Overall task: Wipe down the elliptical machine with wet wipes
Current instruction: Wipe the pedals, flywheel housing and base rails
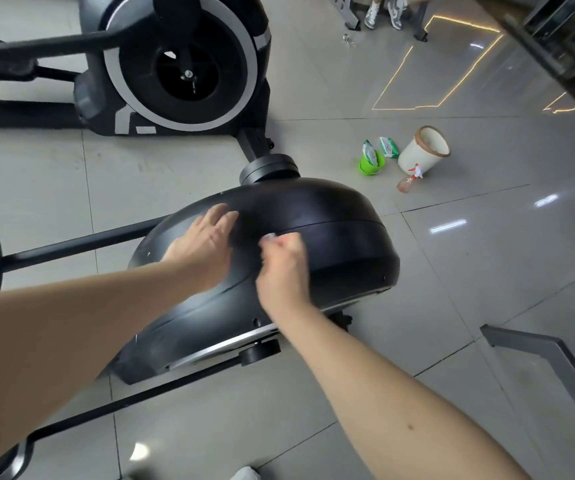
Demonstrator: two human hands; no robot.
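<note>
The black, rounded plastic flywheel housing of the elliptical machine (pixel 334 237) fills the middle of the view, standing on a glossy grey tiled floor (pixel 469 271). The left hand (pixel 206 244) lies palm down on the housing's upper curve, fingers straight and slightly spread, gripping nothing. Just beside it the right hand (pixel 281 268), blurred, bends at the wrist with fingers curled, pinching a small crumpled white wet wipe (pixel 268 238) at the housing's top. Both bare forearms reach in from the lower edge.

Beyond the housing a small lime-green bucket (pixel 371 168) holds a green-and-white wipes packet (pixel 369 151). A second packet (pixel 389 147), a cream waste bin (pixel 417 157) with a brown rim and a pink-tinted spray bottle (pixel 408 182) are close by. The packets' print is too small to read. A second elliptical (pixel 182 64) with a silver-ringed flywheel stands top left.
</note>
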